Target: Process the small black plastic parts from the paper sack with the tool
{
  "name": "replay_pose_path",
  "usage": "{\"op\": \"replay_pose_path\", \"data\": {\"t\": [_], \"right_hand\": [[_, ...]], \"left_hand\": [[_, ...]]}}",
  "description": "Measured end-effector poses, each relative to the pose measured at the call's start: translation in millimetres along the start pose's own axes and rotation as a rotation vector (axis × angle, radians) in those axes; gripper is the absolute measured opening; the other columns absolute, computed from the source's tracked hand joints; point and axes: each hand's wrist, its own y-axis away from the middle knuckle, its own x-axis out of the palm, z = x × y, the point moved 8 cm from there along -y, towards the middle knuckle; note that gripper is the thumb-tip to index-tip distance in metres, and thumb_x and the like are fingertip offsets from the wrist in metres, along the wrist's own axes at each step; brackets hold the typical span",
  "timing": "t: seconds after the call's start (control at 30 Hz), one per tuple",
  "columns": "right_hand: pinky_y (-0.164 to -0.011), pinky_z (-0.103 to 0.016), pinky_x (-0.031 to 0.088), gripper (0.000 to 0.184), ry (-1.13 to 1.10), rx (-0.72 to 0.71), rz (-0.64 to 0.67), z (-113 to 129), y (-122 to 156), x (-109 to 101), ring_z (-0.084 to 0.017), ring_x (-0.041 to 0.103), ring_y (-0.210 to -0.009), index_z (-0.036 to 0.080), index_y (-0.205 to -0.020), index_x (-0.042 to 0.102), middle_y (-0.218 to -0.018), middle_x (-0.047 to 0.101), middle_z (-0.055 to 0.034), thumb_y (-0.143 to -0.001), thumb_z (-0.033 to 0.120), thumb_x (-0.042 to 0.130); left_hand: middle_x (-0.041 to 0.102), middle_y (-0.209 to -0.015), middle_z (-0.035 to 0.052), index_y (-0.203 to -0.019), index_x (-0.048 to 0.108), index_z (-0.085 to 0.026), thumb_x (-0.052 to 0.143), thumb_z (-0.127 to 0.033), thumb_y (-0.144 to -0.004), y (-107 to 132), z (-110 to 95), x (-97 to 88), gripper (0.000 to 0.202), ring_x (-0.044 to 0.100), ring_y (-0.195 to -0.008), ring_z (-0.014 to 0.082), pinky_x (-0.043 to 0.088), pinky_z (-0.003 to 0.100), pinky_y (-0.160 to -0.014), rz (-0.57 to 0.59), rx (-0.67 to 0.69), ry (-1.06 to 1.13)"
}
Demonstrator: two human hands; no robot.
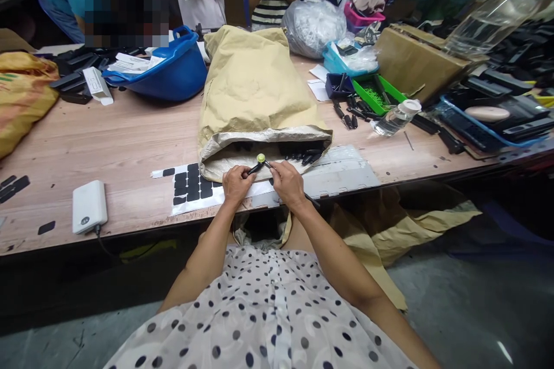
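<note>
My left hand [236, 184] is closed on a small black plastic part [255, 169] just in front of the mouth of a tan paper sack [259, 86]. Pinched in my right hand [288, 181] is a thin dark piece whose kind I cannot make out. Between the fingertips of both hands shows a small yellow-green round piece [260, 158]; which hand bears it is unclear. Several loose black parts [309, 157] lie inside the sack's open mouth. Left of my left hand, a white sheet of black stickers [190, 184] lies on the table, partly under the hand.
A white power bank [89, 206] with a cable lies at left. Behind are a blue basin [173, 78] and co-workers. To the right stand a green tray [376, 94], a clear bottle [397, 117] and a blue tray [485, 132]. A grey board [346, 170] lies at the table's edge.
</note>
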Motion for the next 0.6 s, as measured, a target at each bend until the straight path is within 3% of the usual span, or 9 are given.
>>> {"op": "replay_pose_path", "data": {"t": [0.1, 0.23, 0.4, 0.6], "right_hand": [[-0.084, -0.030, 0.044, 0.033, 0.041, 0.023, -0.036, -14, -4, -6, -0.022, 0.057, -0.093, 0.023, -0.116, 0.074, -0.096, 0.067, -0.0077, -0.099, 0.020, 0.045], [-0.082, -0.033, 0.041, 0.032, 0.119, 0.030, -0.031, -24, 0, -4, -0.024, 0.053, -0.090, 0.023, -0.115, 0.074, -0.094, 0.064, -0.0085, -0.097, 0.019, 0.048], [-0.079, -0.034, 0.037, 0.029, 0.212, 0.018, -0.015, -20, 10, 4, -0.025, 0.049, -0.090, 0.024, -0.111, 0.074, -0.092, 0.061, -0.0096, -0.097, 0.022, 0.049], [-0.078, -0.035, 0.035, 0.028, 0.246, 0.016, -0.025, -17, 11, 4, -0.026, 0.047, -0.091, 0.024, -0.112, 0.073, -0.093, 0.059, -0.0097, -0.098, 0.024, 0.048]], "left_hand": [[0.069, -0.079, 0.0011, -0.083, 0.073, -0.023, 0.068, -0.026, -0.081, 1, 1, -2.0, 0.006, 0.066, -0.083, 0.0210, 0.047, 0.033, -0.083, -0.014, -0.022, 0.033], [0.070, -0.083, 0.0028, -0.081, 0.070, -0.023, 0.053, -0.030, -0.092, 1, 6, -6.0, 0.021, 0.065, -0.084, 0.0202, 0.047, 0.031, -0.081, -0.061, -0.040, 0.084], [0.068, -0.080, 0.0048, -0.067, 0.060, -0.024, 0.042, -0.035, -0.098, 0, 10, -5.4, 0.037, 0.062, -0.082, 0.0208, 0.045, 0.032, -0.079, -0.069, -0.026, 0.026], [0.068, -0.079, 0.0053, -0.068, 0.059, -0.025, 0.040, -0.037, -0.099, 0, 11, -4.9, 0.039, 0.062, -0.083, 0.0218, 0.045, 0.033, -0.080, -0.066, -0.016, 0.013]]}}
